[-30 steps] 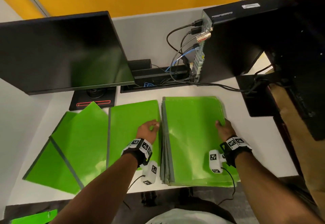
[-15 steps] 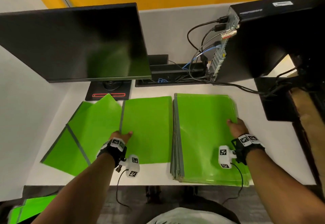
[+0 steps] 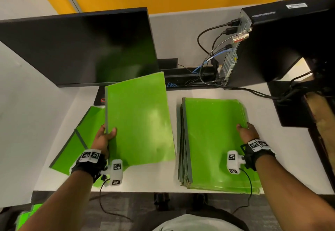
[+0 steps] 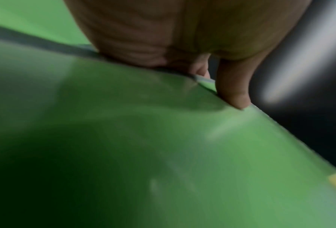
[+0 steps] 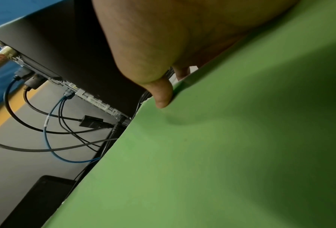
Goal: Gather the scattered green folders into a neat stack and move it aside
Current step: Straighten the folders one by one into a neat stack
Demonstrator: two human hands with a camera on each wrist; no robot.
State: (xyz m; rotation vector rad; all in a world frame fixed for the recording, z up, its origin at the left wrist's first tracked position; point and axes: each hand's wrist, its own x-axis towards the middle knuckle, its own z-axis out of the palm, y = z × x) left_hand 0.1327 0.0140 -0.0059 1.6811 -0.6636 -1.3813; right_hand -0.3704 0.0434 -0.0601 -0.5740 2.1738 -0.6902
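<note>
Right now my left hand (image 3: 103, 139) has a single green folder (image 3: 139, 120) pinched at its grey spine edge, thumb on top and fingers underneath, and the folder is lifted clear of the white desk (image 3: 150, 178), tilted up toward the monitor (image 3: 78, 49). From the left wrist view I see the thumb (image 4: 234, 89) pressing on the green cover near its edge (the picture is blurred, so little else reads there). Under and to the left of the raised folder, more loose folders (image 3: 72, 145) lie flat and fanned out on the desk. My right hand (image 3: 246, 132) sits at the right edge of the folder stack (image 3: 213, 140), thumb on the top cover and fingers wrapped down over the side; the right wrist view shows the thumb (image 5: 161, 95) on the green surface. The stack rests on the right part of the desk, its grey spines slightly stepped along the left side. Behind it stands a black computer tower (image 3: 282, 40) with cables (image 3: 208, 52) trailing from its back.
</note>
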